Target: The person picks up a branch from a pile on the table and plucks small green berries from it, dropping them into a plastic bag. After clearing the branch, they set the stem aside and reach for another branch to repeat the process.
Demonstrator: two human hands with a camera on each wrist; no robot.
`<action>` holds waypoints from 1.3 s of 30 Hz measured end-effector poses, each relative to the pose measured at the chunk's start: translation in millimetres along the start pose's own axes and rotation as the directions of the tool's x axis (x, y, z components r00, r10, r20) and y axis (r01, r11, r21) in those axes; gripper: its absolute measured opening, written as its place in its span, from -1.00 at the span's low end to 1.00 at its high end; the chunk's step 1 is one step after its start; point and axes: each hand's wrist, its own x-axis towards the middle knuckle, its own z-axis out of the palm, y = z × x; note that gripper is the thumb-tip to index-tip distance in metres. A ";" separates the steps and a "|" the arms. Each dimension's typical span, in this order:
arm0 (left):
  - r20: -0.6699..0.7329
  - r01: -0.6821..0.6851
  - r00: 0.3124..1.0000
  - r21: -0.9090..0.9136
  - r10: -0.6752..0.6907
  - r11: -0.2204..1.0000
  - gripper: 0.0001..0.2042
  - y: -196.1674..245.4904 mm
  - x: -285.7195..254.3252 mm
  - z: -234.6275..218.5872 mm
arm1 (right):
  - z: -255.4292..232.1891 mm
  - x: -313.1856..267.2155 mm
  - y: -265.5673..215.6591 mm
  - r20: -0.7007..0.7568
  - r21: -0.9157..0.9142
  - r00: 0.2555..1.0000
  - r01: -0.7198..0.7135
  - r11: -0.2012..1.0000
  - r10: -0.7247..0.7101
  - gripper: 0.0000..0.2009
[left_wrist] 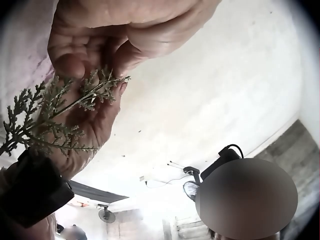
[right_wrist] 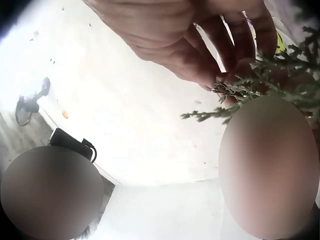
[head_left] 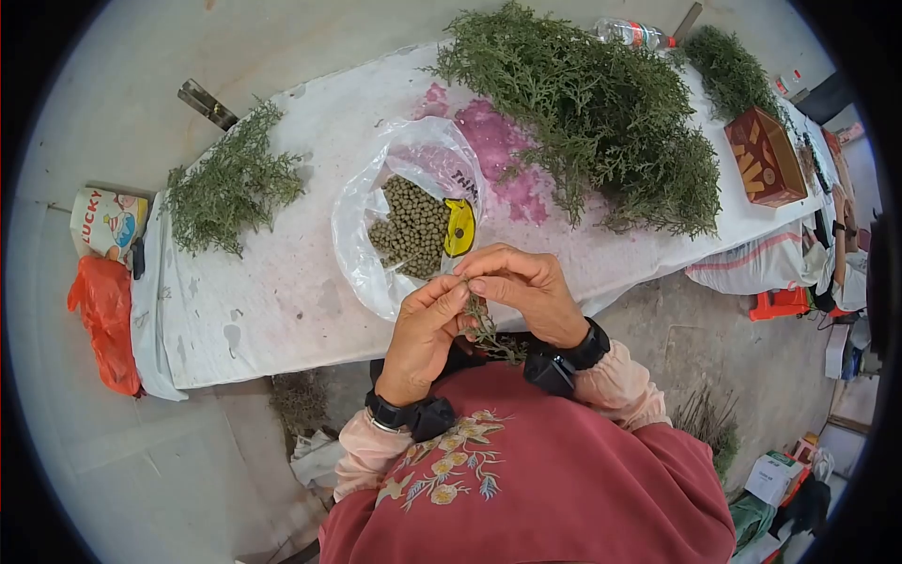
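1. The left hand [head_left: 425, 329] and right hand [head_left: 526, 289] both pinch one green sprig [head_left: 489, 331] just above the tabletop [head_left: 282, 291] edge.
2. The sprig looks light, springy and brittle; gripping its stem seems safest.

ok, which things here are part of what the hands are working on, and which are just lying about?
In use:
- green sprig, pinched by left hand and right hand
- clear bag of green pellets, just beyond the hands
- big heap of green sprigs
- smaller heap

Lying about:
- water bottle
- brown box
- orange bag
- printed "Lucky" bag
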 end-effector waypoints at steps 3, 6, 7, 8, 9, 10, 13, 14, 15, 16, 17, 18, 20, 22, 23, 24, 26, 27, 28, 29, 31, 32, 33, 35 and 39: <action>0.021 -0.004 1.000 -0.011 0.005 1.000 -0.87 -3.1 1.4 -5.9 | 2.0 -0.5 1.6 -0.012 0.003 1.000 -0.007 1.000 0.007 -0.87; 0.039 0.009 0.999 -0.034 -0.007 0.999 -0.86 -3.9 1.8 -7.4 | 4.9 -2.3 2.8 -0.048 0.011 0.997 -0.054 0.998 0.054 -0.91; 0.044 0.025 0.999 -0.049 -0.023 0.999 -0.86 -3.3 1.4 -7.6 | 5.5 -2.2 3.5 -0.046 0.011 0.997 -0.055 0.998 0.056 -0.91; 0.049 0.041 0.998 -0.063 -0.038 0.997 -0.86 -2.5 0.9 -7.8 | 5.9 -2.2 4.6 -0.057 -0.017 0.998 -0.037 0.999 0.036 -0.92; 0.045 0.039 0.998 -0.062 -0.036 0.997 -0.86 -1.8 0.3 -6.7 | 6.4 -2.0 5.8 -0.066 -0.044 0.998 -0.018 0.999 0.015 -0.93; 0.006 -0.023 1.000 -0.009 0.023 1.000 -0.85 -1.3 -0.3 -3.7 | 6.8 -1.8 6.8 -0.076 -0.070 0.997 0.001 0.998 -0.006 -0.94; -0.063 -0.139 0.987 0.105 0.146 0.985 -0.81 -0.1 -1.8 6.3 | 5.5 -1.5 3.5 -0.120 -0.062 0.992 0.023 0.998 -0.030 -0.94; -0.091 -0.230 0.964 0.195 0.251 0.953 -0.80 0.2 -2.6 9.5 | 4.9 -1.4 3.2 -0.144 -0.060 0.989 0.033 0.998 -0.042 -0.95; -0.110 -0.312 0.929 0.286 0.354 0.906 -0.78 0.1 -3.8 12.1 | 4.3 -1.1 4.9 -0.146 -0.057 0.988 0.031 0.998 -0.039 -0.95; -0.115 -0.384 0.884 0.376 0.453 0.843 -0.76 -0.3 -4.5 13.3 | 3.3 -0.3 7.9 -0.123 -0.025 0.992 0.001 1.000 -0.004 -0.95; -0.113 -0.380 0.886 0.377 0.449 0.845 -0.76 -2.0 -4.0 11.6 | 2.4 0.5 10.7 -0.100 0.006 0.995 -0.030 1.000 0.030 -0.95; -0.089 -0.382 0.892 0.377 0.443 0.844 -0.76 -5.2 -2.5 7.8 | 2.1 0.5 11.9 -0.076 0.034 0.995 -0.060 0.998 0.062 -0.95; -0.040 -0.392 0.899 0.374 0.437 0.841 -0.75 -9.5 1.0 3.1 | 5.3 -0.1 8.3 -0.098 0.034 0.993 -0.066 0.997 0.069 -0.95; -0.063 -0.399 0.892 0.357 0.448 0.844 -0.77 -11.0 2.4 7.1 | 10.4 0.3 5.4 -0.130 0.037 0.988 -0.081 0.996 0.085 -0.94; -0.089 -0.406 0.884 0.341 0.459 0.848 -0.78 -12.1 2.7 9.7 | 12.0 0.5 5.9 -0.128 0.038 0.988 -0.081 0.996 0.085 -0.94; -0.115 -0.412 0.877 0.325 0.467 0.852 -0.79 -12.5 2.7 10.9 | 13.5 0.4 6.5 -0.143 0.021 0.987 -0.077 0.997 0.079 -0.94; -0.125 -0.404 0.881 0.300 0.456 0.864 -0.80 -13.2 2.9 9.8 | 15.1 0.3 7.2 -0.175 -0.015 0.982 -0.070 0.997 0.066 -0.94; -0.135 -0.396 0.886 0.276 0.443 0.876 -0.80 -13.6 3.0 8.8 | 15.0 0.5 7.6 -0.175 -0.016 0.982 -0.070 0.997 0.067 -0.94; -0.146 -0.387 0.891 0.251 0.430 0.887 -0.81 -13.8 2.7 7.8 | 15.1 0.4 8.5 -0.160 -0.024 0.985 -0.070 0.997 0.065 -0.94; -0.148 -0.384 0.892 0.250 0.427 0.889 -0.81 -13.4 1.9 6.5 | 15.6 -0.3 9.7 -0.147 -0.030 0.987 -0.070 0.997 0.065 -0.93; -0.141 -0.390 0.893 0.229 0.427 0.892 -0.85 -11.8 1.3 3.5 | 16.7 -1.8 10.4 -0.133 -0.039 0.989 -0.075 0.996 0.069 -0.92; -0.136 -0.396 0.893 0.218 0.429 0.892 -0.87 -11.1 1.7 2.8 | 17.6 -2.3 9.5 -0.119 -0.007 0.990 -0.082 0.997 0.080 -0.91; -0.137 -0.397 0.892 0.216 0.431 0.892 -0.87 -10.5 1.9 3.2 | 18.9 -2.6 8.7 -0.103 0.025 0.990 -0.089 0.996 0.091 -0.89; -0.159 -0.453 0.858 0.214 0.488 0.866 -0.89 -8.4 2.4 5.7 | 21.8 -1.8 9.7 -0.081 0.054 0.992 -0.096 0.994 0.100 -0.88; -0.156 -0.468 0.852 0.203 0.500 0.860 -0.90 -9.3 1.6 6.3 | 24.6 -0.8 17.0 -0.117 0.012 0.992 -0.042 0.999 0.043 -0.88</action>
